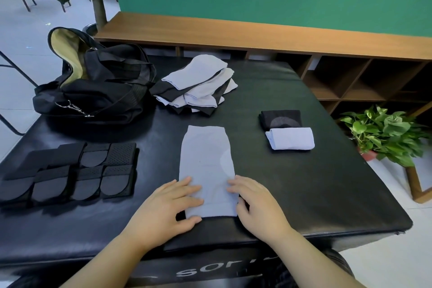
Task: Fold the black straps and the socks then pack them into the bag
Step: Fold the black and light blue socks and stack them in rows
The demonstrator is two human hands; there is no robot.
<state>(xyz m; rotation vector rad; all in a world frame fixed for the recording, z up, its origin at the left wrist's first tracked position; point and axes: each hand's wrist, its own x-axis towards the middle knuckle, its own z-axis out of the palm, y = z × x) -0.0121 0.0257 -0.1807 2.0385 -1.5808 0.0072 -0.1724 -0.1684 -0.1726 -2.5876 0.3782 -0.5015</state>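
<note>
**Light grey sock pinned flat at its near end, ready for the first fold**

Both hands lie on the near end of a light grey sock [207,168] spread lengthwise on the black padded table [304,182]. The left hand [168,203] rests on the sock's left edge with fingers straight and spread, thumb at the near corner. The right hand [254,201] mirrors it on the right edge, fingers flat on the cloth; its thumb looks to sit at or under the edge, though that cannot be settled. Neither hand is visibly pinching. The hold looks meant to smooth the fabric and square the end before it is turned over.

Beyond the fingertips, the sock runs straight away from the person. Further out lies the pile of unfolded socks [198,84], grey and black mixed. Out past the right hand sit two finished pieces, a folded grey sock [291,139] and a folded black sock [280,118] touching behind it. Off to the left hand's side, the folded black straps [70,170] stand in rows; beyond them the black bag [93,82] gapes open, showing tan lining.

What the bag holds is hidden. The straps' count is hard to make out, black on black. The pile's number of socks cannot be told.
</note>
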